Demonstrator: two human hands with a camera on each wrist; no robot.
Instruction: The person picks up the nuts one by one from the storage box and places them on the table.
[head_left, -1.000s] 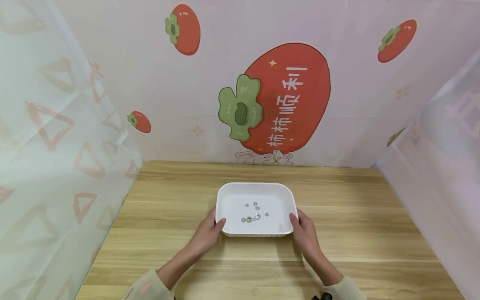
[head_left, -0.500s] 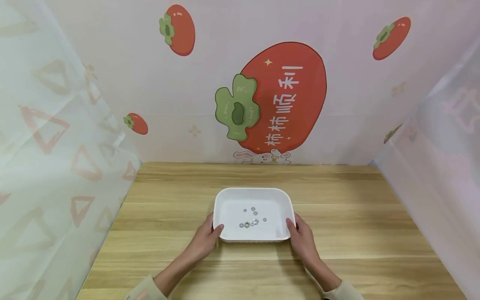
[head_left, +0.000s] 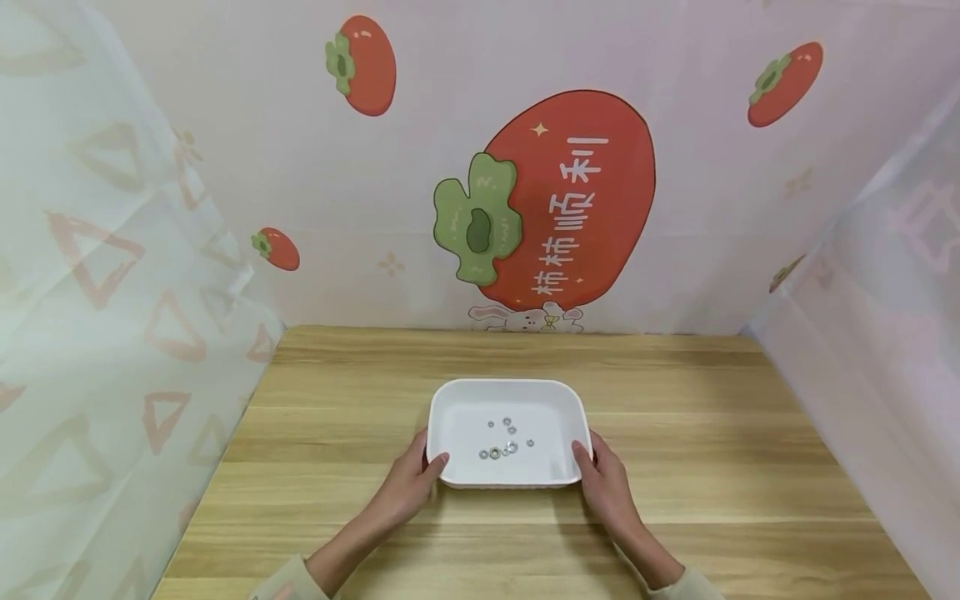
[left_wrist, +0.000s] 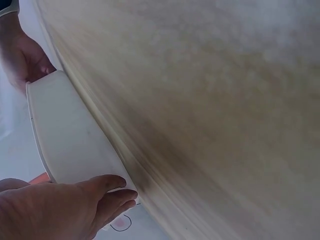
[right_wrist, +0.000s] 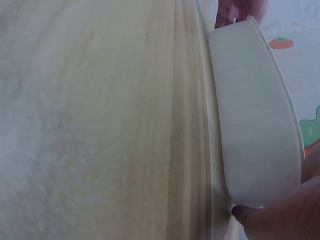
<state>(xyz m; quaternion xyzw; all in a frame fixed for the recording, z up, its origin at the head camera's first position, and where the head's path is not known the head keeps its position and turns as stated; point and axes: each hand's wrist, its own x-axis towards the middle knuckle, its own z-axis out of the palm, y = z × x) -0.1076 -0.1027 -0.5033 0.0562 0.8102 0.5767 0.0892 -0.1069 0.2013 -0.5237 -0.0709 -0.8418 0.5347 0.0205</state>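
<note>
A white rectangular tray (head_left: pixel 457 400) with rounded corners is between both hands at the middle of the wooden table. My left hand (head_left: pixel 411 482) grips its left end, thumb over the rim and fingers on the outside. At the opposite end my right hand (head_left: pixel 606 482) holds it the same way. Inside the tray lie several small silver nuts of differing sizes, and one yellowish nut (head_left: pixel 495 453) near the front. In the left wrist view the tray's outer wall (left_wrist: pixel 75 130) runs close along the tabletop; whether its base touches cannot be told.
Wooden tabletop (head_left: pixel 337 392) surrounds the tray. A pale wall sheet (head_left: pixel 352 192) printed with red persimmons rises behind the table's far edge. Similar sheets stand along the left side (head_left: pixel 112 333) and right side (head_left: pixel 870 333).
Held by both hands, the tray has come slightly nearer to me and lower in the head view. Both hands keep their grip. The head view has also shifted a little.
</note>
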